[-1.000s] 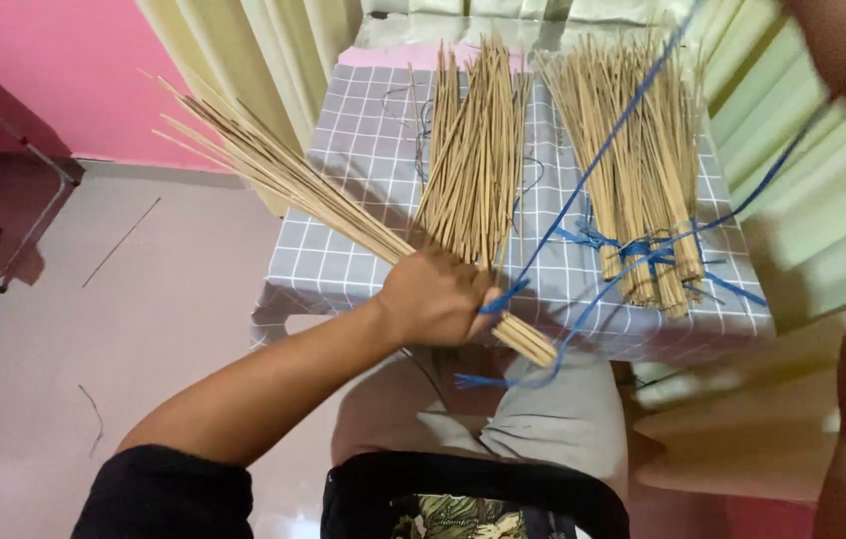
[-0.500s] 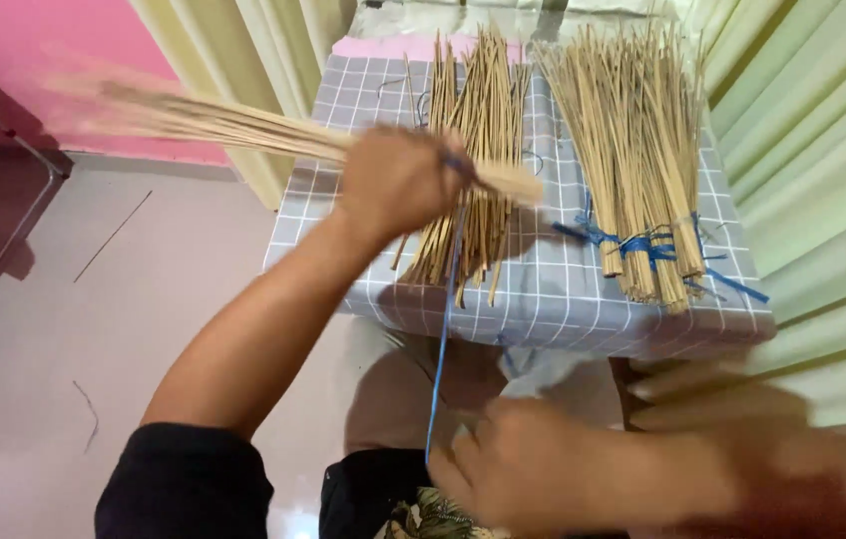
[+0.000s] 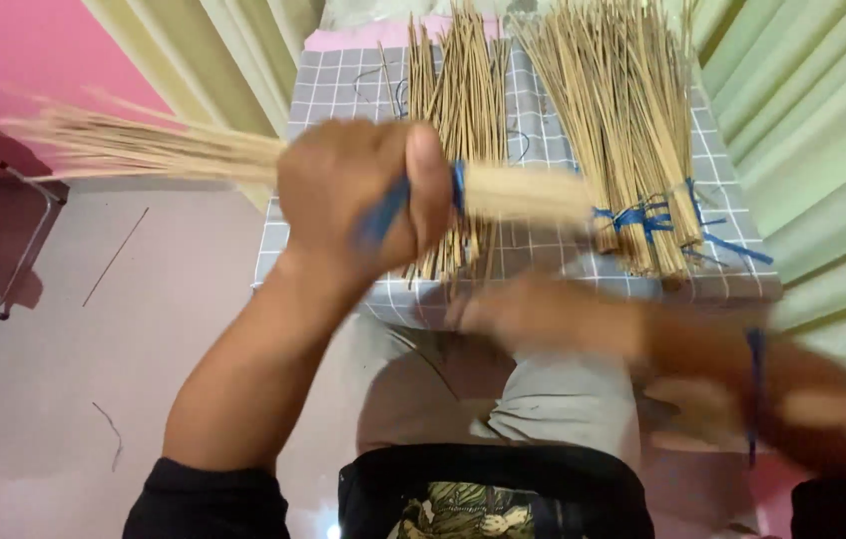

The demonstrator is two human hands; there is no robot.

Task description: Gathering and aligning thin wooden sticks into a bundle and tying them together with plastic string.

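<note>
the left hand [image 3: 358, 205] sits at centre frame, fingers wrapped tight around a bundle of thin sticks [image 3: 144, 150] lying level, its tips fanning toward the upper left. a blue string [image 3: 458, 187] rings the bundle by the thumb. the right hand [image 3: 533, 314] is blurred below it; its fingers cannot be told. behind, loose sticks [image 3: 458, 100] and a tied bundle [image 3: 623, 120] lie on the checked tabletop [image 3: 343, 85].

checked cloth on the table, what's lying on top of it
On the checked cloth lie a loose pile of thin sticks and a stick bundle tied with blue string. The left hand and its gripped bundle cover part of the cloth.
</note>
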